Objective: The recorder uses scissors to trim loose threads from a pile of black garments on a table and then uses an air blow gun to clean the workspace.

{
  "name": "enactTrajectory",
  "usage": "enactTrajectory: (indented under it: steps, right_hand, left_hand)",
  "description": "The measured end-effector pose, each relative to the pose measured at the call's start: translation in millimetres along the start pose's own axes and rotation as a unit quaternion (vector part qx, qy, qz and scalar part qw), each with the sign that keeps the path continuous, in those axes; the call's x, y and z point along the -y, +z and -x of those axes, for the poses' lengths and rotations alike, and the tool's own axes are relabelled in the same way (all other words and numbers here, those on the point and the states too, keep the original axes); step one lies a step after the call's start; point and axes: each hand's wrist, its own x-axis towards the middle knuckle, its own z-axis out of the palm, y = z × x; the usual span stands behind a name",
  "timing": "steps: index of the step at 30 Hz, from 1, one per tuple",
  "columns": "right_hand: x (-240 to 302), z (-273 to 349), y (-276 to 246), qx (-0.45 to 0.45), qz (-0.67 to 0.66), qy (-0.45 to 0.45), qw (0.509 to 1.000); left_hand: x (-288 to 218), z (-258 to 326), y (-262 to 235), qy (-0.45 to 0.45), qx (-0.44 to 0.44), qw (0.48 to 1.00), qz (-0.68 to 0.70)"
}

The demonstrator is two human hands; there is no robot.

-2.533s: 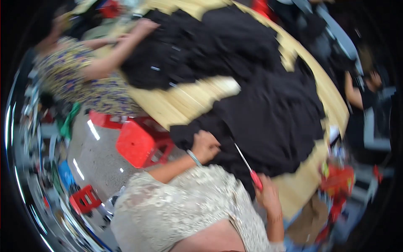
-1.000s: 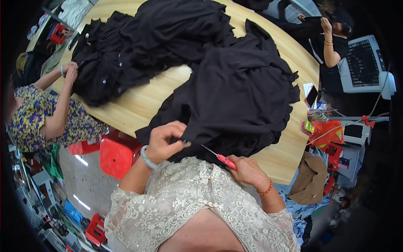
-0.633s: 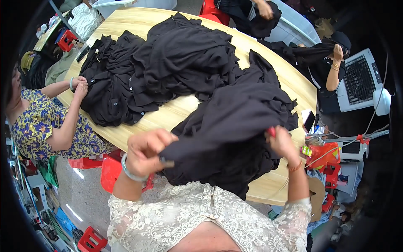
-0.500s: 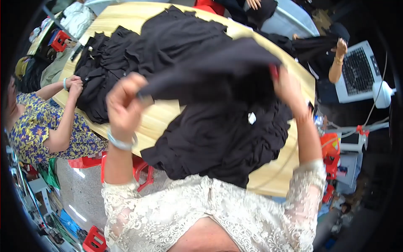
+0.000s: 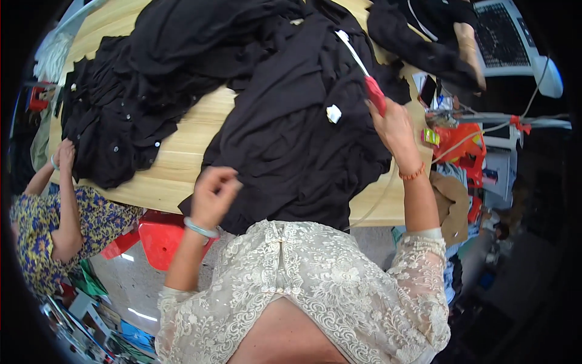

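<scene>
A heap of black garments [image 5: 285, 133] lies on the wooden table in front of me, hanging over the near edge. My right hand [image 5: 394, 127] is closed round the red handle of a tool [image 5: 375, 95]. Its slim pale shaft points up and away over the cloth; I cannot make out its exact kind. My left hand [image 5: 213, 195], slightly blurred, hovers over the heap's near left side with its fingers curled in and nothing visible in them. A small white crumpled piece [image 5: 333, 113] rests on the black cloth left of the tool.
At the left, a person in a floral top [image 5: 45, 236] has their hands at another pile of black garments [image 5: 115, 133]. A red stool [image 5: 161, 239] stands below the table edge. Another person's arm [image 5: 470, 54] is at the far right, beside a grey crate [image 5: 506, 36].
The black garment held up between my hands now lies on the heap. My left hand has let go and come nearer me. The red-handled tool now shows fully, and the view has shifted.
</scene>
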Motion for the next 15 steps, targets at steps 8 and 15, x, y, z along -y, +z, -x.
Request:
enactTrajectory:
  steps: [8,15]
  right_hand:
    - [-104,120,20,0.004,-0.158,0.185,0.970]
    - [-131,153,37,0.018,-0.258,0.155,0.953]
  left_hand:
    - [-19,18,163,0.214,0.201,0.916,-0.275]
    - [-26,19,158,0.096,0.138,0.980,-0.110]
